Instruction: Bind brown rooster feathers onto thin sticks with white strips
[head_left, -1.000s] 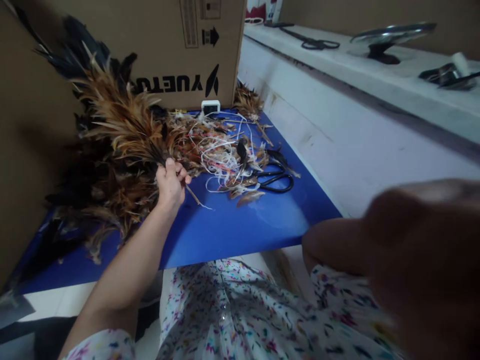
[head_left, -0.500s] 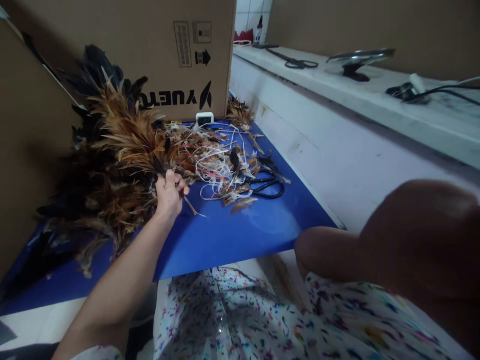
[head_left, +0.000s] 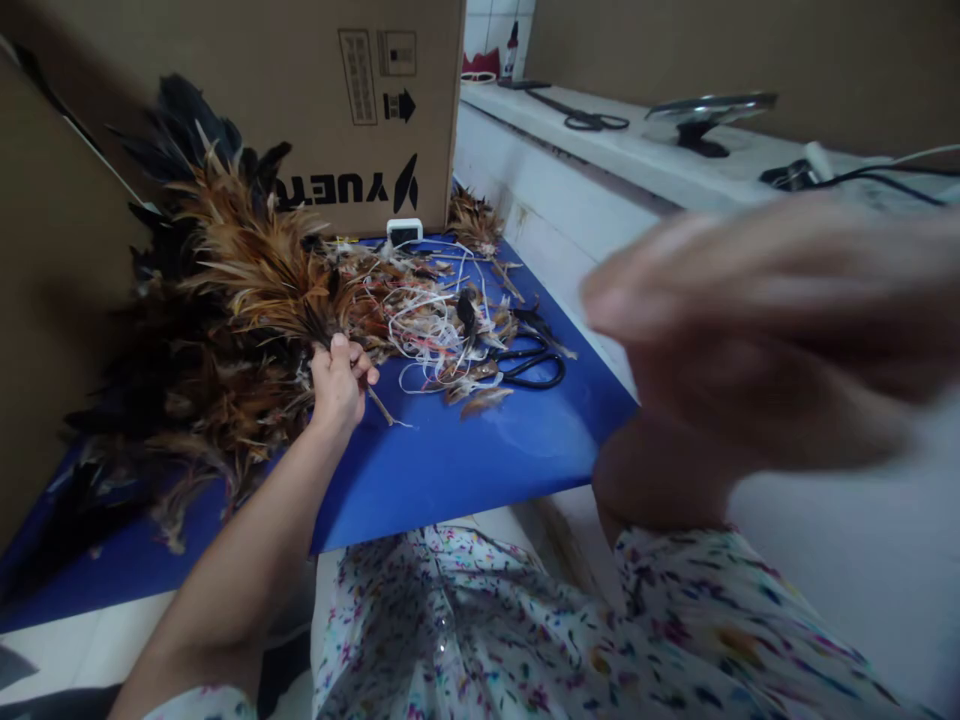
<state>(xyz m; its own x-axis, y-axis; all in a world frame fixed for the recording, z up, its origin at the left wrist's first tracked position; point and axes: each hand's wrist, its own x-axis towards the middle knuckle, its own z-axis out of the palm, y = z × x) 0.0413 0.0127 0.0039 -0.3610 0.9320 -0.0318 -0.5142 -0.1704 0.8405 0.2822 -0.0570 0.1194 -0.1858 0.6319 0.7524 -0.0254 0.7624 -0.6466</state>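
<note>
My left hand (head_left: pixel 341 380) is closed around the thin stick of a feather duster (head_left: pixel 240 255). The duster's plumes are golden brown, with black ones at the far upper end; a short piece of stick pokes out below my fingers. My right hand (head_left: pixel 757 330) is raised close to the camera at the right, smeared by motion, so its fingers do not show clearly. To the right of my left hand lie white strings (head_left: pixel 424 335) tangled among loose feathers (head_left: pixel 484 402). Black-handled scissors (head_left: pixel 536 370) lie beside them, their blades partly covered.
A blue table top (head_left: pixel 457 450) carries a dark heap of feathers (head_left: pixel 225 400) on the left. Behind stands a large cardboard box (head_left: pixel 315 120), with a small white device (head_left: pixel 405 231) before it. On the right ledge are another pair of scissors (head_left: pixel 592 121), a glass lid (head_left: pixel 709 110) and cables.
My right hand has swung into view as a blur at the right, where the arm was close to the camera before. My left hand keeps its hold on the feather duster. The view has shifted slightly.
</note>
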